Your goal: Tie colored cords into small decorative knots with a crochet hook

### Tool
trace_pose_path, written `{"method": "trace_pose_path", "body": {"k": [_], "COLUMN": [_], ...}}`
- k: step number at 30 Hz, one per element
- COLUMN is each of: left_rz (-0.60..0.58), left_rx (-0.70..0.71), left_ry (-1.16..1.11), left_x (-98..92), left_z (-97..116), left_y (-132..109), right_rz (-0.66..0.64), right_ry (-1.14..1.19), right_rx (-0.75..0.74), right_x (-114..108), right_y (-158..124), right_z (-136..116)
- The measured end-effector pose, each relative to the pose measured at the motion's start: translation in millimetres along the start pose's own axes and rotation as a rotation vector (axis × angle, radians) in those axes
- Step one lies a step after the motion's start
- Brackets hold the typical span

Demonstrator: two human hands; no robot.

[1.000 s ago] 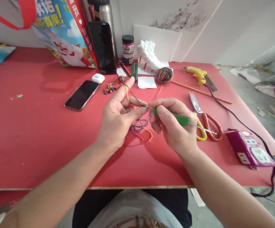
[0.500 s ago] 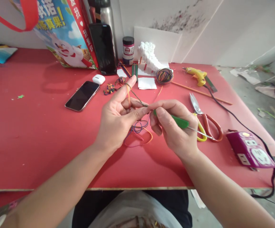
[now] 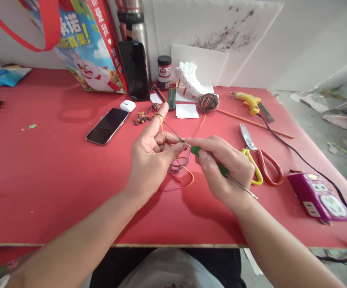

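A strand of multicoloured yarn [image 3: 171, 128] loops over the raised index finger of my left hand [image 3: 151, 158] and runs down to its thumb and fingers, which pinch it. My right hand [image 3: 225, 166] grips a crochet hook by its green handle [image 3: 222, 169]; a thin metal shaft sticks out at both ends. The hook's front end meets the yarn at my left fingertips, where the stitch is too small to make out. Loose yarn coils [image 3: 179, 165] lie on the table below my hands. Behind them sits a wound yarn ball [image 3: 208, 102].
Scissors [image 3: 255, 156], a purple power socket [image 3: 320, 196] with a black cable, and a yellow glue gun [image 3: 248, 102] are at the right. On the left lie a phone [image 3: 107, 126] and a white earbud case [image 3: 127, 106]. A jar [image 3: 164, 72] and a printed bag [image 3: 92, 60] stand behind.
My right hand has turned, tilting the hook's rear end downward, and its front shaft now shows near the left fingertips. The whole view has shifted slightly.
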State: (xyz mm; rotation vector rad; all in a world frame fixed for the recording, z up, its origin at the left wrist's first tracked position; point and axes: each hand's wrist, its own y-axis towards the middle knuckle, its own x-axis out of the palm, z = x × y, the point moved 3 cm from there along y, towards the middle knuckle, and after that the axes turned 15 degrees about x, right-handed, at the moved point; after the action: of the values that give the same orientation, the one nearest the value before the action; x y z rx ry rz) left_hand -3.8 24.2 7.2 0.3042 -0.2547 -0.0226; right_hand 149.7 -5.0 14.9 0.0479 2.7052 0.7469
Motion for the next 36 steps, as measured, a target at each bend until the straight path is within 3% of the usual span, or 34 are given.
{"method": "trace_pose_path", "body": {"k": [6, 11, 23, 36], "left_rz": [0.037, -0.035, -0.064, -0.101], "left_rx": [-0.015, -0.070, -0.068, -0.033], "left_ry": [-0.061, -0.165, -0.094, -0.028], "left_x": [2.2, -1.1, -13.1, -19.9], "left_z": [-3.6, 1.3, 3.8, 5.0], "left_y": [-2.8, 3.0, 14.0, 19.9], "right_rz": [0.069, 0.090, -0.013, -0.022], "right_ry": [-0.144, -0.120, 0.253, 0.228], "right_rx": [-0.073, -0.152, 0.132, 0.084], "right_x": [17.2, 17.1, 3.0, -7.6], "right_y": [-11.8, -14.9, -5.8, 2.7], "right_z": [2.1, 0.1, 12.9, 9.4]}}
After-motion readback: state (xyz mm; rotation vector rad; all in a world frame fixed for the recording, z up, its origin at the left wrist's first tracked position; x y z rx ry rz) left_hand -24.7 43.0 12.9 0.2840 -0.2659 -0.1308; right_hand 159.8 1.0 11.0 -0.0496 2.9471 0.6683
